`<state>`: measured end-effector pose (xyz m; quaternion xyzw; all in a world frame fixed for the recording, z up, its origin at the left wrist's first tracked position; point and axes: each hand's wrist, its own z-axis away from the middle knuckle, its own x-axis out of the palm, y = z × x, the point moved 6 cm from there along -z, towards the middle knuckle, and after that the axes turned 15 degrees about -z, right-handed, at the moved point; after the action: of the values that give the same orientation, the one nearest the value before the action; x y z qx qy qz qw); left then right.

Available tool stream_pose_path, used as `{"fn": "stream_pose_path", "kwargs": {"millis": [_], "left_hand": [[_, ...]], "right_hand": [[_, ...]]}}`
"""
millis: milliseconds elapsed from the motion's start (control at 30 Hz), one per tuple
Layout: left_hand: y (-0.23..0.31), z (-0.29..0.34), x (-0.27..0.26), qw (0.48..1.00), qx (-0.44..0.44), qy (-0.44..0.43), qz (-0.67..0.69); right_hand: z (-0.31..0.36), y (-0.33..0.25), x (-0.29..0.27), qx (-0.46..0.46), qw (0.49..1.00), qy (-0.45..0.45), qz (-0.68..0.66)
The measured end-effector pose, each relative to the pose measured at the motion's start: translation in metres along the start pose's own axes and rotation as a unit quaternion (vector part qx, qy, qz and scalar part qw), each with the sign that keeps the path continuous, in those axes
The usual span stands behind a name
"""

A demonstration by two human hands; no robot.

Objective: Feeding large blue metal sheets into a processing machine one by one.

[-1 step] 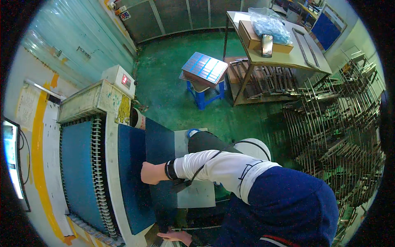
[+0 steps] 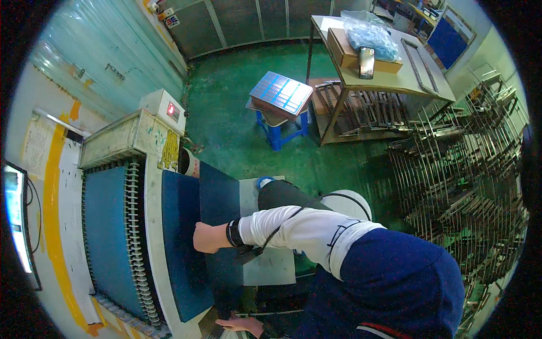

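Note:
My right hand point(image 2: 210, 238), in a white sleeve with a black wristband, is closed over the edge of a dark blue panel point(image 2: 219, 195). This thin panel stands tilted in front of another blue panel point(image 2: 182, 237), which leans along the machine's pale side. Its fingertips are hidden behind the panel's edge. At the bottom of the view, my left hand point(image 2: 244, 324) is near the tilted panel's lower corner, with its fingers stretched out toward the left. Whether it touches that corner cannot be made out.
On the left, the machine point(image 2: 151, 226) has a blue bed between rows of rollers. A blue stool point(image 2: 275, 135) carries a stack of printed panels point(image 2: 280, 92). Metal racks point(image 2: 457, 186) crowd the right side, below a table point(image 2: 389, 85) with a phone point(image 2: 366, 62). A white round seat point(image 2: 344, 204) stands nearby.

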<state>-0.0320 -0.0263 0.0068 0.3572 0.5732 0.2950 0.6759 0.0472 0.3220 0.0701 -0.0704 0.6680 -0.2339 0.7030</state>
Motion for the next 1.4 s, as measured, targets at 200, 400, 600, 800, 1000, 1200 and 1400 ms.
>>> {"fn": "stream_pose_path", "kwargs": {"millis": [200,400,600,800,1000,1200,1400], "left_hand": [[0.021,0.012,0.003,1.0,0.014,0.009,-0.001],[0.039,0.026,0.004,0.998,-0.035,0.037,-0.031],[0.034,0.025,0.004,0.996,-0.069,0.055,0.012],[0.051,0.043,0.003,0.99,-0.127,0.052,0.014],[-0.004,0.008,0.002,0.998,-0.05,0.023,0.023],[0.007,0.019,0.0,0.993,-0.089,0.073,0.015],[0.007,0.015,0.004,0.996,-0.071,0.051,0.022]], "right_hand": [[0.004,0.003,0.0,0.022,0.999,-0.017,-0.02],[0.008,-0.003,-0.007,0.019,0.999,-0.04,-0.024],[0.01,0.0,-0.005,0.015,0.999,-0.026,-0.023],[0.01,-0.002,-0.005,0.0,1.0,-0.023,-0.009],[0.009,0.0,0.001,-0.015,1.0,0.01,0.002],[0.01,-0.001,0.002,0.008,0.998,-0.053,-0.019],[0.01,0.0,-0.001,-0.006,1.0,-0.01,0.003]]}}
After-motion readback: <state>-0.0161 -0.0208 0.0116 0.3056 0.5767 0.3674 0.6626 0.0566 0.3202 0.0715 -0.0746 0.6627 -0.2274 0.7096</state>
